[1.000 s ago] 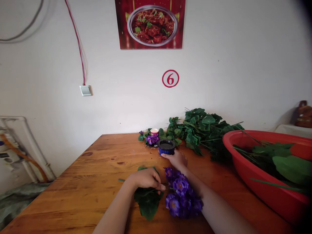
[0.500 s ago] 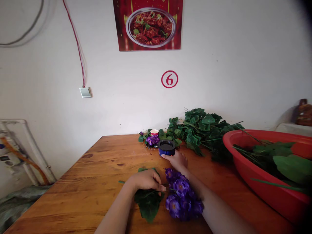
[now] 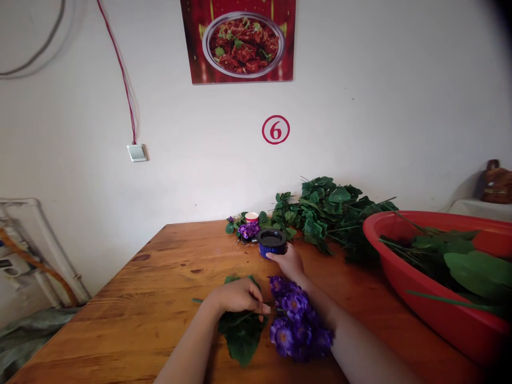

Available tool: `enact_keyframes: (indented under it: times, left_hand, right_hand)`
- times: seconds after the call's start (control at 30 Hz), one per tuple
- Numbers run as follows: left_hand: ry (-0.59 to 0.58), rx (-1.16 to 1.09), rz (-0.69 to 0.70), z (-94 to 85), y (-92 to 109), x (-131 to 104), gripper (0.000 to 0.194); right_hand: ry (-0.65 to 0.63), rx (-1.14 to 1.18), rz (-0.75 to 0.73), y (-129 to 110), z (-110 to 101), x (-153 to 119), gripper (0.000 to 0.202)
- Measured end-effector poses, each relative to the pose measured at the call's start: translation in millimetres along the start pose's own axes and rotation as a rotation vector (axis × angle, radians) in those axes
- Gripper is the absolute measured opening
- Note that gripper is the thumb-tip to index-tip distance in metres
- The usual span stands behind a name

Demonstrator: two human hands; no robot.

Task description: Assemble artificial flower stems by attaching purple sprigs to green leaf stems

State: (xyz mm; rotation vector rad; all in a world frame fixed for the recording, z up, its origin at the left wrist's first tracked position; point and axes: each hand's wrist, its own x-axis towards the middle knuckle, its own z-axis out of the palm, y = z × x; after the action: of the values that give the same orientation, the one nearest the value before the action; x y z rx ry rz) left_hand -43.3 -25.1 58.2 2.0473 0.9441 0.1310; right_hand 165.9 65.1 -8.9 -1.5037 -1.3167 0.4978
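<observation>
My left hand [image 3: 242,297] is closed, thumb and fingers pinched at the stem between a green leaf [image 3: 242,338] and a bunch of purple flowers [image 3: 298,322]. The flowers lie under and beside my right forearm. Farther forward, my right hand [image 3: 291,261] grips the side of a blue pot [image 3: 271,246] with a black rim, its thumb at the front. Part of that hand is hidden behind the pot. Just behind the pot are small purple flowers [image 3: 248,230] and a red and white cup [image 3: 252,217].
A heap of green leaves [image 3: 340,208] lies along the wall on the wooden table [image 3: 160,288]. At the right stands a large red basin [image 3: 420,298] holding leaves and stems. A brown object [image 3: 497,184] is at the far right.
The view has shifted slightly. Both hands keep nearly the same positions, with the right on the pot and the left at the stem.
</observation>
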Motion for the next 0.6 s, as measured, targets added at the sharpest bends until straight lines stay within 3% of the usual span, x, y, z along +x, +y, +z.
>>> enact_keyframes:
  times: [0.13,0.3,0.37,0.6]
  left_hand:
    - [0.011,0.012,-0.011,1.1,-2,1,0.044]
    - [-0.005,0.000,-0.014,1.0,-1,2,0.045]
    - [-0.011,-0.010,-0.014,0.7,0,2,0.045]
    - [0.002,0.002,-0.008,1.4,2,1,0.045]
  right_hand:
    - [-0.015,0.175,-0.004,5,6,7,0.067]
    - [0.045,0.427,0.092,7,14,10,0.104]
    - [0.078,0.475,0.107,6,17,10,0.110]
    - [0.033,0.542,0.050,2,18,8,0.082]
